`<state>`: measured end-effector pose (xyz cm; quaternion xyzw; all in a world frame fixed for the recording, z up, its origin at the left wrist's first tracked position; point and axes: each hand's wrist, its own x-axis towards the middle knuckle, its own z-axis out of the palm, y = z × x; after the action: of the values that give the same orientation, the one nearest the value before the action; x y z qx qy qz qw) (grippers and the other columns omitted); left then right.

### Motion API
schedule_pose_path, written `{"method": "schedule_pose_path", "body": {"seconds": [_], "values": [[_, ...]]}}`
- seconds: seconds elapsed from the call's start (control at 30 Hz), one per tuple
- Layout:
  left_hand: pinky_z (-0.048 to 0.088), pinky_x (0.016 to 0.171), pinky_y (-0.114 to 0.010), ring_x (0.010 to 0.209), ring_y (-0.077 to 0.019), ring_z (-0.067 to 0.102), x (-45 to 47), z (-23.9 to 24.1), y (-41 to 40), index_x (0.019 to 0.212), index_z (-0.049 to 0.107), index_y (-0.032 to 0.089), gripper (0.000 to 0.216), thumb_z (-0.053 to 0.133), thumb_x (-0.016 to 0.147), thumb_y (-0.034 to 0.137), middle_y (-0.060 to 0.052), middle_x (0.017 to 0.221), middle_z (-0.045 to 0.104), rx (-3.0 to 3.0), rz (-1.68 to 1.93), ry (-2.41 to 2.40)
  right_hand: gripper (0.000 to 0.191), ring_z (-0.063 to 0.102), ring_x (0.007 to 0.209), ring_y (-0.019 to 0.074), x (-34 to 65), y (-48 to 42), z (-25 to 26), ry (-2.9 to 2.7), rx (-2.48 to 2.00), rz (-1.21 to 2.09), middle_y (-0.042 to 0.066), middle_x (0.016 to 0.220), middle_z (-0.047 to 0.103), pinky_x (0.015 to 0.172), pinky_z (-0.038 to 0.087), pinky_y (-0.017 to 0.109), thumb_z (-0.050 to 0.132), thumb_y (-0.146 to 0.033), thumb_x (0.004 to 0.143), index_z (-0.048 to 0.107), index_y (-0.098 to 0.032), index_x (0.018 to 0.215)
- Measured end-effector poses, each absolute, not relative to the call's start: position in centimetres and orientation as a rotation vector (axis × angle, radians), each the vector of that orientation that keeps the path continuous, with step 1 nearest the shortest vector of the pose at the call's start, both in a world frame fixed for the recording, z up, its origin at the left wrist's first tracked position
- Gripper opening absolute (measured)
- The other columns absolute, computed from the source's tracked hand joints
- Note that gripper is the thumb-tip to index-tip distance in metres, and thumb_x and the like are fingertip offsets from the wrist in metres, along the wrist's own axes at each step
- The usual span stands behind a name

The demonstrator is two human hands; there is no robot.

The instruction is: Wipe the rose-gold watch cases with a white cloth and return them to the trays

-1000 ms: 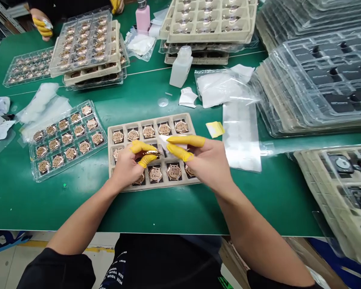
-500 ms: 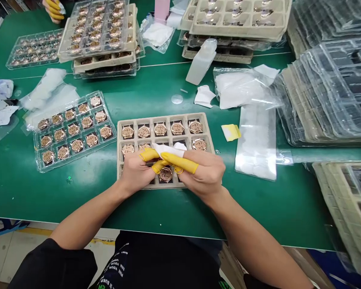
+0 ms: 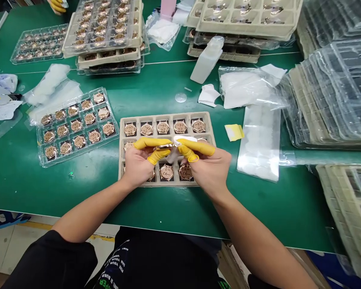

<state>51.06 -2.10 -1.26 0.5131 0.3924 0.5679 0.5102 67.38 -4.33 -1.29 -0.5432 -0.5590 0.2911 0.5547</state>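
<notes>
Between yellow-covered thumb and finger, my left hand [image 3: 141, 162] grips a round metal watch case [image 3: 166, 147] edge-on. My right hand [image 3: 209, 164], also with yellow finger cots, pinches a white wipe [image 3: 184, 139] against the right edge of the case. Both hands are above a beige compartment tray [image 3: 166, 115] that holds rose-gold watch cases with their backs up. My hands hide part of its middle and lower rows. Left of it lies a clear plastic tray [image 3: 78, 154] with more such cases.
A translucent bottle [image 3: 207, 60] stands behind the beige tray. Bagged white wipes [image 3: 243, 86] and a yellow-and-white scrap [image 3: 234, 132] lie to the right. Stacked trays [image 3: 327, 92] fill the right side. Loaded trays [image 3: 102, 30] are piled at the back left, near another person's hand [image 3: 57, 6].
My right hand has shifted right with the wipe. The watch case has come into view edge-on in my left hand. The whole view has shifted slightly.
</notes>
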Motion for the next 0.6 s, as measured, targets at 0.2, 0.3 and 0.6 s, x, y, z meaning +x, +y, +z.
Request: {"method": "schedule_pose_path", "body": {"seconds": [0.2, 0.3, 0.6], "values": [[0.065, 0.088, -0.033, 0.092, -0.0172, 0.076, 51.2, -1.5, -2.2, 0.09, 0.072, 0.018, 0.03, 0.089, 0.072, 0.035, -0.004, 0.095, 0.077, 1.07, 1.343, 0.917, 0.015, 0.068, 0.077, 0.0171, 67.7, -4.2, -1.3, -1.233, -1.291, 0.635, 0.002, 0.082, 0.074, 0.068, 0.06, 0.034, 0.079, -0.032, 0.082, 0.082, -0.027, 0.095], [0.065, 0.089, -0.036, 0.094, -0.0184, 0.076, 51.1, -1.7, -2.0, 0.095, 0.067, 0.019, 0.035, 0.088, 0.074, 0.036, -0.003, 0.097, 0.075, 0.937, 1.319, 0.916, 0.017, 0.068, 0.097, 0.0219, 68.8, -4.2, -0.7, -1.302, -1.4, 0.45, 0.004, 0.088, 0.074, 0.086, 0.06, 0.042, 0.08, -0.032, 0.081, 0.081, -0.029, 0.097], [0.063, 0.087, -0.036, 0.09, -0.0172, 0.075, 51.5, -2.0, -2.4, 0.096, 0.059, 0.019, 0.045, 0.09, 0.071, 0.041, -0.001, 0.096, 0.073, 0.792, 1.125, 0.851, 0.034, 0.075, 0.09, 0.0187, 67.5, -4.3, -0.8, -0.95, -1.173, 1.072, 0.003, 0.1, 0.08, 0.082, 0.064, 0.036, 0.087, -0.041, 0.074, 0.08, -0.028, 0.105]]}}
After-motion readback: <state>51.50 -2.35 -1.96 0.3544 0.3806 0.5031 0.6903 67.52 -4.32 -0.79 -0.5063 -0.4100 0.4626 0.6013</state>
